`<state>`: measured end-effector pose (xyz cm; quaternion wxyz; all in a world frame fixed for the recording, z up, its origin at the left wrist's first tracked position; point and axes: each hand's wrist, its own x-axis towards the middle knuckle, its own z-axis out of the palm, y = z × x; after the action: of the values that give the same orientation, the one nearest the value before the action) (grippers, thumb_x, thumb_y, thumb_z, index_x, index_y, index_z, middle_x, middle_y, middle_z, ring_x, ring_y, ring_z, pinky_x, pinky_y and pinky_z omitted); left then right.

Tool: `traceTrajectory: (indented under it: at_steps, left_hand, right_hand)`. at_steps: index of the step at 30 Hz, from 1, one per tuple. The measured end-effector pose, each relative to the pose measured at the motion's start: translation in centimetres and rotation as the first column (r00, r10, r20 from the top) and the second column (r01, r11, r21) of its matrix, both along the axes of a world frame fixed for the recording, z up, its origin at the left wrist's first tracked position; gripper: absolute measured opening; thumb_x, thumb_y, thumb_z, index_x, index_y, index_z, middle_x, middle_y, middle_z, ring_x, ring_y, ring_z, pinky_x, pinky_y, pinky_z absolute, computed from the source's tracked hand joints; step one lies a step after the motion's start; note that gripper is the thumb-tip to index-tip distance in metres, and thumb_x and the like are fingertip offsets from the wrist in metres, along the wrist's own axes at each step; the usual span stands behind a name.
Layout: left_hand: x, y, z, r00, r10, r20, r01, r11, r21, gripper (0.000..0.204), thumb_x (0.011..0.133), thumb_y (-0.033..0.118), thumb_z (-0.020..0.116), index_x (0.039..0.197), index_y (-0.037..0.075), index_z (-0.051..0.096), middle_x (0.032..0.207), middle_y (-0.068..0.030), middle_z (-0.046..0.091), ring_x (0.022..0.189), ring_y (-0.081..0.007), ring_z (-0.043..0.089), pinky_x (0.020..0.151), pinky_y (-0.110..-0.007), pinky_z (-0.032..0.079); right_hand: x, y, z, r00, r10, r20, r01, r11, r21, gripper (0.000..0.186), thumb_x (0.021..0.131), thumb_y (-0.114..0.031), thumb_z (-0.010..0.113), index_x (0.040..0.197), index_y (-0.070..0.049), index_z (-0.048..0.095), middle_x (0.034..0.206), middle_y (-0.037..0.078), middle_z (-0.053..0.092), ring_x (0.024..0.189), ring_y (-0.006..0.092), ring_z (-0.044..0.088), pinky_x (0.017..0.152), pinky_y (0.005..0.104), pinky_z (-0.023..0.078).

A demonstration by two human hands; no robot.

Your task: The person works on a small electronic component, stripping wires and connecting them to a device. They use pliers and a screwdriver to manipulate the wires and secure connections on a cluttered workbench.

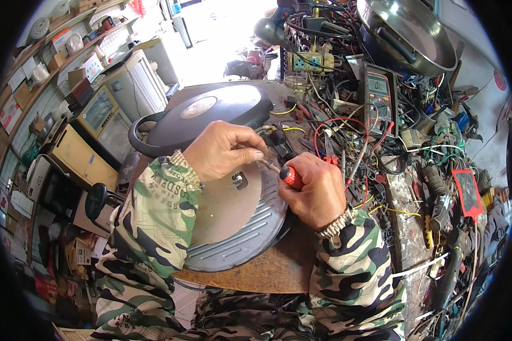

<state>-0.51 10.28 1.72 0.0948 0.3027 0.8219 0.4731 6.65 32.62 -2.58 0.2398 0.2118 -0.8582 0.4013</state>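
My right hand [316, 190] is wrapped round the red handle of a screwdriver [291, 178], its shaft pointing left. Thumb and fingers of my left hand [224, 149] are pinched together at the shaft's far end; what lies between them is too small to make out. Beneath both hands is the grey ribbed underside [250, 241] of a round appliance, with a smooth disc [219, 224] on it. A small metal fitting [239, 180] sits in an opening in that disc. Just beyond lies a dark rounded lid-like part [227, 111] with a loop handle and an oval plate.
The wooden tabletop [284, 267] shows along the near edge. To the right are tangled wires, pliers [330, 153] and a multimeter [376, 94] with red and black leads. A steel pan [424, 34] stands at the back right. Shelves and old appliances [99, 113] line the left.
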Motion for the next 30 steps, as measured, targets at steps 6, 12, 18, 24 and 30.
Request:
traceTrajectory:
  at_steps: [6,12,18,24,30]
  left_hand:
    - [-0.1,0.5,0.0,0.954,-0.118,-0.275,0.089,0.989,-0.117,0.01,0.091,0.002,0.072,0.1,-0.003,0.071,0.098,-0.0073,0.072,0.088,-0.013,0.067,0.081,-0.03,0.055]
    - [0.3,0.6,-0.4,0.987,-0.041,-0.154,0.029,0.996,-0.081,0.012,0.092,0.004,0.072,0.103,-0.001,0.073,0.09,-0.0085,0.074,0.081,-0.0114,0.068,0.076,-0.029,0.055]
    - [0.2,1.2,-0.4,0.999,-0.021,-0.025,0.019,0.997,-0.075,0.013,0.092,0.004,0.072,0.104,-0.001,0.074,0.088,-0.0072,0.075,0.082,-0.0098,0.069,0.077,-0.027,0.056]
    - [0.5,-0.2,0.1,0.992,-0.019,0.123,0.008,0.996,0.084,0.012,0.092,0.003,0.072,0.103,-0.002,0.074,0.088,-0.0045,0.075,0.081,-0.0069,0.068,0.076,-0.026,0.056]
    - [-0.7,1.0,-0.8,0.999,-0.046,0.018,0.047,0.996,-0.07,0.01,0.094,0.002,0.07,0.102,-0.003,0.074,0.089,-0.0043,0.075,0.079,-0.0066,0.067,0.073,-0.024,0.056]
  right_hand:
    - [-0.2,0.0,-0.4,1.0,-0.002,0.016,0.003,0.997,-0.08,0.018,0.075,-0.008,0.076,0.089,-0.002,0.066,0.085,0.015,0.066,0.08,0.0378,0.067,0.069,0.0428,0.054]
    - [-0.3,-0.3,-0.7,1.0,0.025,-0.01,-0.026,0.995,-0.095,0.02,0.075,-0.008,0.076,0.091,-0.003,0.067,0.087,0.016,0.067,0.082,0.0377,0.068,0.07,0.0423,0.054]
    - [-0.2,0.0,-0.8,1.0,0.025,-0.011,-0.026,0.996,-0.09,0.02,0.074,-0.008,0.077,0.092,-0.003,0.068,0.086,0.015,0.066,0.08,0.0377,0.068,0.068,0.0428,0.054]
    - [0.2,-0.9,0.0,0.997,0.079,-0.027,-0.082,0.99,-0.118,0.02,0.075,-0.007,0.077,0.092,-0.003,0.068,0.085,0.015,0.066,0.079,0.0377,0.067,0.067,0.0428,0.053]
    - [-0.1,0.0,-0.7,0.999,0.034,-0.012,-0.035,0.995,-0.093,0.019,0.075,-0.006,0.077,0.092,-0.002,0.068,0.084,0.015,0.065,0.079,0.0378,0.067,0.066,0.043,0.053]
